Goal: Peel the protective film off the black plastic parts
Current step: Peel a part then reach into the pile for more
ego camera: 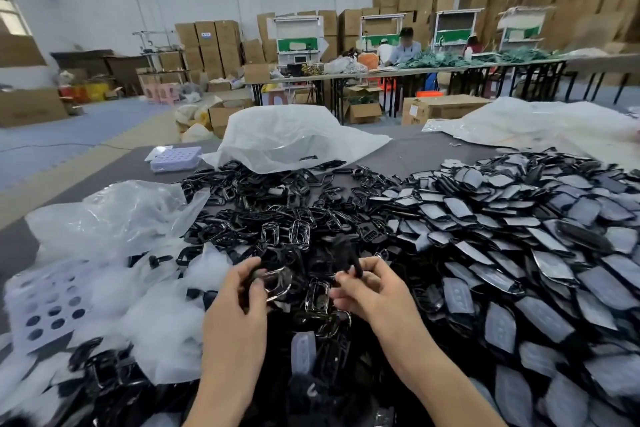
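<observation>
**A:** Entry one, the hands?

**B:** I log the left hand [242, 295] low in the middle. Its fingers [258, 288] are curled round a glossy black frame [275, 282], held just above the heap. The right hand [372, 291] is beside it and pinches a dark strip [355, 265] between thumb and fingertips. The strip is blurred, so I cannot tell whether it is film or plastic.

**A:** Entry two, the stock?

**B:** I count two lots on the grey worktop [415, 152]. A pile of bare frames [263, 215] lies under and beyond both hands. To its right is a broad heap of film-covered parts [519, 236], overlapping like scales.

**A:** Entry three, sundries?

**B:** A crumpled clear bag [117, 215] lies at left, and a white bag [284, 139] sits behind the frames. A pale sheet with round holes [48, 302] lies near the left edge. A similar tray [176, 158] sits further back.
</observation>
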A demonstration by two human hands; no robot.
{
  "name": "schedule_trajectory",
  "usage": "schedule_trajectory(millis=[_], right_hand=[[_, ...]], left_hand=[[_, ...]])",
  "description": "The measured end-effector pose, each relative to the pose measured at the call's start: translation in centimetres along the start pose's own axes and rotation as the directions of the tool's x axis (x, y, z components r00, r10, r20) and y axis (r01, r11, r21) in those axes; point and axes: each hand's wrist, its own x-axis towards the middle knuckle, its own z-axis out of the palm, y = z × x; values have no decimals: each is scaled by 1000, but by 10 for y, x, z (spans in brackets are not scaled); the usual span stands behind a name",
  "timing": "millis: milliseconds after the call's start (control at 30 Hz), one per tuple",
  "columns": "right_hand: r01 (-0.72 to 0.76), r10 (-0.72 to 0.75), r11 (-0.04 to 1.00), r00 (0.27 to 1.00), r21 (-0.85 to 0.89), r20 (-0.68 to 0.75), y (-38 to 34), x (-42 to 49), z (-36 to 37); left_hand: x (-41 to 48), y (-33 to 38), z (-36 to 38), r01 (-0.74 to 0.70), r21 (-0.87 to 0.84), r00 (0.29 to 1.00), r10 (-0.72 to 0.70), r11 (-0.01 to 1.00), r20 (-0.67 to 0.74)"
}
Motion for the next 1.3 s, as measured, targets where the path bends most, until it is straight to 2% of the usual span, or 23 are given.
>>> schedule_trajectory(millis=[100, 167, 267, 367, 433, 467, 533, 667, 733, 900, 1067, 1200, 1300], right_hand=[[-6, 7, 998, 1000, 60, -23, 0, 2, -9], [-3, 4, 999, 1000, 54, -21, 1, 2, -12], [26, -24, 999, 998, 21, -62, 2, 4, -14], [24, -22, 998, 999, 56, -37, -4, 1, -13], [59, -64, 991, 997, -120, -34, -5, -3, -15], [102, -115, 955, 993, -277, -31, -3, -6, -17], [178, -221, 810, 975, -559, -10, -1, -9, -20], [253, -313, 631, 948, -733, 58, 1, -14, -17], [259, -336, 591, 940, -764, 59, 1, -14, -17], [219, -296, 644, 955, -733, 25, 0, -14, -17], [226, -327, 595, 945, -771, 24, 0, -15, -17], [192, -315, 567, 949, -801, 4, -2, -14, -19], [175, -312, 545, 950, -820, -5, -1, -13, -20]], left_hand=[[-4, 1, -5, -91, 222, 995, 100, 971, -26], [-9, 4, -9, -191, 321, 980, 199, 928, 8], [-15, 4, -14, -363, 389, 931, 310, 847, 194], [-18, 0, -14, -464, 393, 856, 288, 794, 429], [-20, -4, -12, -487, 414, 827, 253, 769, 503], [-20, -6, -10, -492, 444, 818, 223, 749, 531], [-21, -8, -7, -506, 498, 805, 178, 704, 566], [-20, -11, -6, -527, 519, 812, 221, 673, 540], [-19, -9, -7, -521, 539, 833, 257, 662, 490], [-16, -3, -11, -410, 585, 909, 264, 699, 322], [-12, -4, -18, -288, 602, 957, 243, 745, 157], [-13, -3, -18, -234, 550, 972, 199, 802, 124], [-13, -2, -17, -226, 479, 973, 172, 849, 154]])
